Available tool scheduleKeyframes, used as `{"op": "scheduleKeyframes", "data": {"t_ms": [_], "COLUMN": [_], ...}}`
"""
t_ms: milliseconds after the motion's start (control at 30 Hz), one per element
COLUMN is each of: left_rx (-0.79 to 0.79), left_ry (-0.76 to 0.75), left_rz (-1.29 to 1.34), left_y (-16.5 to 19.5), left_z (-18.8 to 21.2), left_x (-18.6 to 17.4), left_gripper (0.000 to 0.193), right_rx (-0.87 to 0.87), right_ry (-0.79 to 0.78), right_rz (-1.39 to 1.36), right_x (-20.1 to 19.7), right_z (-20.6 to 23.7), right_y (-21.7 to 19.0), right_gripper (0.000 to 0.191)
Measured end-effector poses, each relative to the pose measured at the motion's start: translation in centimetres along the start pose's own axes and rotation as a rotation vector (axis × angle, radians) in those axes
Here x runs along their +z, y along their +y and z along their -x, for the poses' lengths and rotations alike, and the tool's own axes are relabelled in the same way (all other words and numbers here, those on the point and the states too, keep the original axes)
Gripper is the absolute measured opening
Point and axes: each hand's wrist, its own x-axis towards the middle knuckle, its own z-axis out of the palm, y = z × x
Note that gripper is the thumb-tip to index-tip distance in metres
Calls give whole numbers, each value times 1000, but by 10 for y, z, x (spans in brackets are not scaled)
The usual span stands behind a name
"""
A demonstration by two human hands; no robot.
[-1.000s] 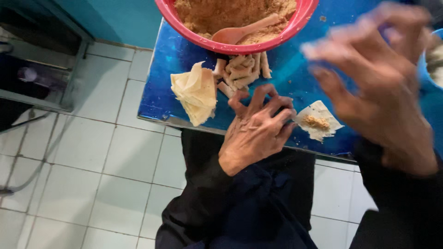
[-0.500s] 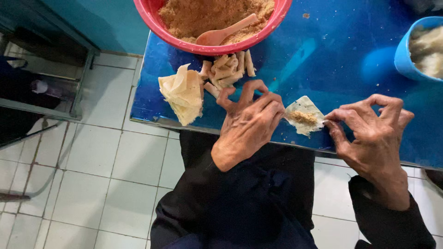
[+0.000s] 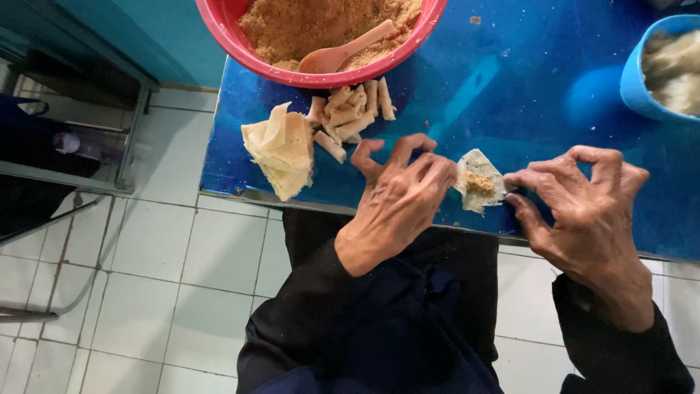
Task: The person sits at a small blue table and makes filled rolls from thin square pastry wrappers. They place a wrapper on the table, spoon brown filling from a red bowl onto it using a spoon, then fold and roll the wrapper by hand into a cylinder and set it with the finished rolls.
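Head view: the left hand [image 3: 397, 201] and right hand [image 3: 583, 204] pinch opposite edges of a filled wrapper [image 3: 477, 182] lying on the blue counter [image 3: 510, 87]; beyond lie rolled pieces [image 3: 354, 109], stacked wrappers [image 3: 281, 149] and a red bowl [image 3: 226, 22]

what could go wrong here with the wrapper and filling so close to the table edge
1. The filled wrapper, pinched between the left hand and right hand, lies close to the near edge of the blue table; a slip might drop it to the tiled floor.
2. The crumbly filling sits uncovered on the open wrapper and may spill while folding.
3. The stack of wrappers also lies near that edge and might get knocked off.
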Motion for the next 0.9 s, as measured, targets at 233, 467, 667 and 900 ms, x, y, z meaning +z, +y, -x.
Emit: {"op": "scheduleKeyframes", "data": {"t_ms": [233,467,667,900], "left_rx": [-17,5,71,89], "left_ry": [20,-8,32,-2], "left_rz": [-127,-76,48,-5], "left_y": [3,1,1,0], "left_z": [2,0,0,-4], "left_x": [-4,-4,5,7], "left_gripper": [9,18,28,27], "right_rx": [-136,-129,-84,-19], "right_ry": [90,77,92,94], "right_rz": [248,-99,-367,-483], "right_x": [-8,-4,8,15], "right_z": [-8,-13,-16,-15], "right_y": [-8,-12,-10,-2], "right_gripper": [11,16,26,27]}}
